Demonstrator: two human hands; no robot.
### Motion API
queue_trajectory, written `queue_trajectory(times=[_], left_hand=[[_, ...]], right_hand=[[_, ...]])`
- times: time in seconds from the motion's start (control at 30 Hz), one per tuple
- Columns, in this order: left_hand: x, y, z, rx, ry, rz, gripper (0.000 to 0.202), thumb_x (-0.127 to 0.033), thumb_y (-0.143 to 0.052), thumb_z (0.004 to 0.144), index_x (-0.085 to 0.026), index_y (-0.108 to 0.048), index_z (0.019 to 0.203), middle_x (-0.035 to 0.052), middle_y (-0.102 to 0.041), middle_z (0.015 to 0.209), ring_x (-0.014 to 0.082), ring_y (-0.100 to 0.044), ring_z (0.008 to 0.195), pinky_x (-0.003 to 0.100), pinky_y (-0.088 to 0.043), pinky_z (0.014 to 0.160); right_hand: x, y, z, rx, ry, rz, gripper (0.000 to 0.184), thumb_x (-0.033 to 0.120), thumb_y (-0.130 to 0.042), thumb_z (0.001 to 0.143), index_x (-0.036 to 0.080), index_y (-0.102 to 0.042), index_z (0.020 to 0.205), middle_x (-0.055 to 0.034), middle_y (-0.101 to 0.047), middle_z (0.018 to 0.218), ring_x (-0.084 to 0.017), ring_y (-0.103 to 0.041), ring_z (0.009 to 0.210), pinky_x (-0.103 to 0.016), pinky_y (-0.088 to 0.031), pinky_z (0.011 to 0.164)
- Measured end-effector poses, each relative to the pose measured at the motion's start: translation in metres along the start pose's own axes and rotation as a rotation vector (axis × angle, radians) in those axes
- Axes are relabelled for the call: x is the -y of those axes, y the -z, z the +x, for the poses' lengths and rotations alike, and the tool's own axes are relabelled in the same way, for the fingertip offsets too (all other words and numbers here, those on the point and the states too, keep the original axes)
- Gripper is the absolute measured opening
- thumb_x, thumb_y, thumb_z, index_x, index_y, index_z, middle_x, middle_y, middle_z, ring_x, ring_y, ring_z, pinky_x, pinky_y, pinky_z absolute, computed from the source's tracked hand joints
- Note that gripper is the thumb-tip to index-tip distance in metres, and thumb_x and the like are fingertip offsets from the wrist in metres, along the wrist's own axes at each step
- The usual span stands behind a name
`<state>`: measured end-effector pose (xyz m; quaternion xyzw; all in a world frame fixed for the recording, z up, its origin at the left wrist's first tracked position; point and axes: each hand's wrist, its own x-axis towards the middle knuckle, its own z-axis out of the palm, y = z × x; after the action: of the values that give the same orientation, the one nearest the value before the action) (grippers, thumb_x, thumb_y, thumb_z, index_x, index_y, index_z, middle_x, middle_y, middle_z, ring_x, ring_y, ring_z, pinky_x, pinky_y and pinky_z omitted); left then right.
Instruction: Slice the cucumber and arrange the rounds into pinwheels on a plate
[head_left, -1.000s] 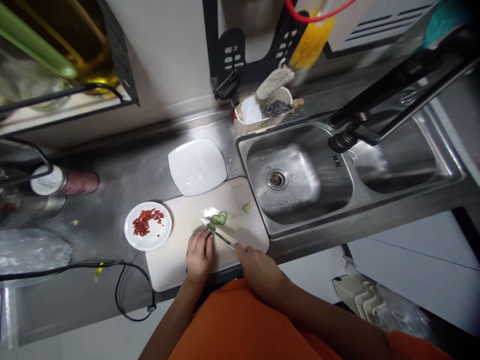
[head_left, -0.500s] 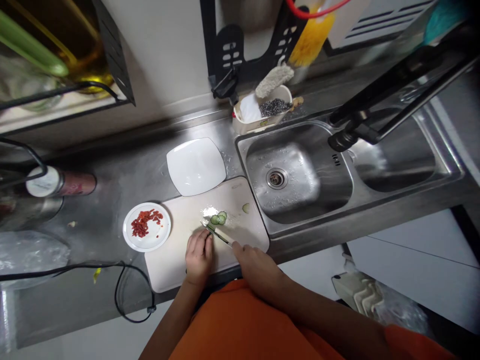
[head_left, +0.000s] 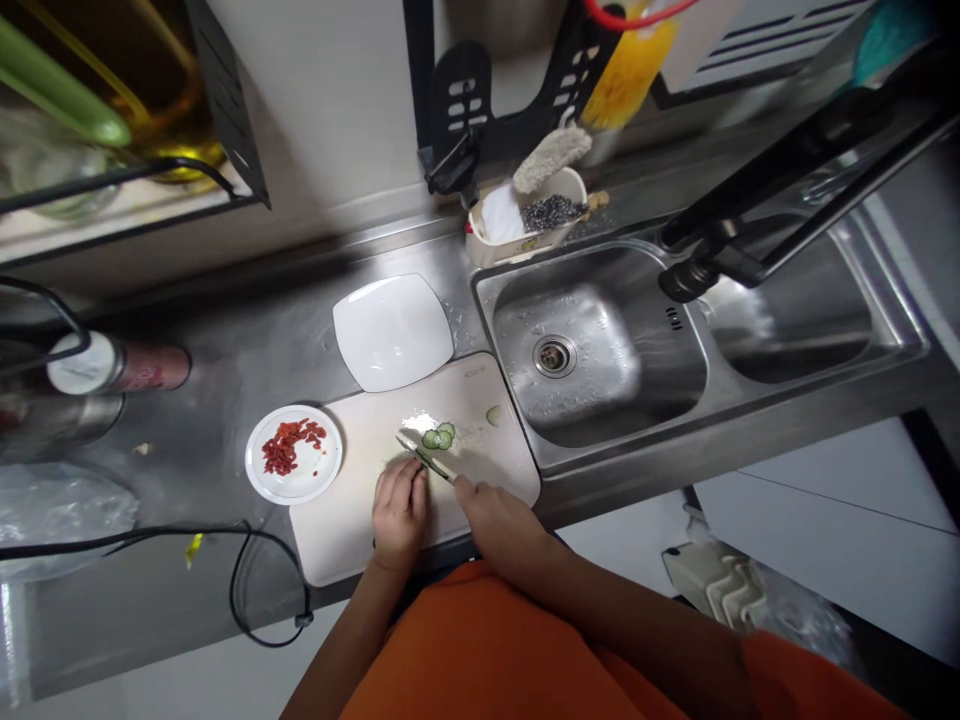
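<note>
My left hand (head_left: 400,510) rests on the pale cutting board (head_left: 352,520), fingers curled over a piece of cucumber that is mostly hidden under them. My right hand (head_left: 495,515) grips the handle of a knife (head_left: 421,456), whose blade lies just beside my left fingertips. A few cut cucumber slices (head_left: 438,436) lie beyond the blade, and one more slice (head_left: 493,414) sits further right on the board.
A small round plate of red pieces (head_left: 294,453) sits left of the board, and a square white plate (head_left: 392,331) behind it. The steel sink (head_left: 592,350) is on the right with a black faucet arm above. A black cable (head_left: 247,570) and a can (head_left: 120,367) lie left.
My right hand has slid left along the board with the knife, closer to my left hand. The left hand has barely moved.
</note>
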<state>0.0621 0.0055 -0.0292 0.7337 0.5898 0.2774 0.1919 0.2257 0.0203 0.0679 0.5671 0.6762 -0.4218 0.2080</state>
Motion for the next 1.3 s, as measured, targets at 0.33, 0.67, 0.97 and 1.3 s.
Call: queue_trajectory(times=[0.33, 0.67, 0.97, 1.3], left_hand=[[0.000, 0.000, 0.000, 0.006, -0.017, -0.002, 0.020, -0.018, -0.049, 0.087, -0.016, -0.061, 0.103, 0.0084, -0.066, 0.099, 0.0179, -0.058, 0.099, 0.036, -0.046, 0.092], [0.000, 0.000, -0.001, 0.008, 0.000, 0.012, 0.023, -0.018, -0.049, 0.087, -0.015, -0.061, 0.107, 0.0094, -0.066, 0.104, 0.0183, -0.058, 0.102, 0.037, -0.046, 0.094], [-0.001, 0.001, 0.000, 0.009, 0.025, 0.010, 0.021, -0.021, -0.048, 0.088, -0.016, -0.061, 0.104, 0.0085, -0.066, 0.101, 0.0181, -0.059, 0.101, 0.037, -0.047, 0.093], [-0.001, 0.001, -0.001, -0.017, -0.009, 0.049, 0.020, -0.020, -0.050, 0.086, -0.015, -0.060, 0.102, 0.0098, -0.065, 0.100, 0.0188, -0.059, 0.100, 0.037, -0.048, 0.092]], right_hand=[[0.006, -0.013, 0.022, -0.104, -0.012, 0.044, 0.034, 0.011, -0.023, 0.092, 0.016, -0.051, 0.110, -0.0083, -0.065, 0.088, -0.019, -0.064, 0.083, -0.026, -0.048, 0.068], [-0.012, -0.020, 0.024, -0.129, -0.005, 0.056, 0.040, 0.007, -0.024, 0.089, 0.016, -0.048, 0.119, -0.0106, -0.064, 0.091, -0.021, -0.063, 0.086, -0.030, -0.047, 0.070], [-0.015, -0.012, -0.002, -0.108, -0.024, -0.038, 0.036, 0.006, -0.029, 0.086, 0.017, -0.048, 0.115, -0.0106, -0.064, 0.089, -0.023, -0.064, 0.083, -0.028, -0.047, 0.064], [-0.009, -0.009, -0.019, -0.005, -0.032, -0.034, 0.033, 0.006, -0.025, 0.088, 0.019, -0.046, 0.110, -0.0097, -0.063, 0.090, -0.022, -0.065, 0.082, -0.028, -0.047, 0.062]])
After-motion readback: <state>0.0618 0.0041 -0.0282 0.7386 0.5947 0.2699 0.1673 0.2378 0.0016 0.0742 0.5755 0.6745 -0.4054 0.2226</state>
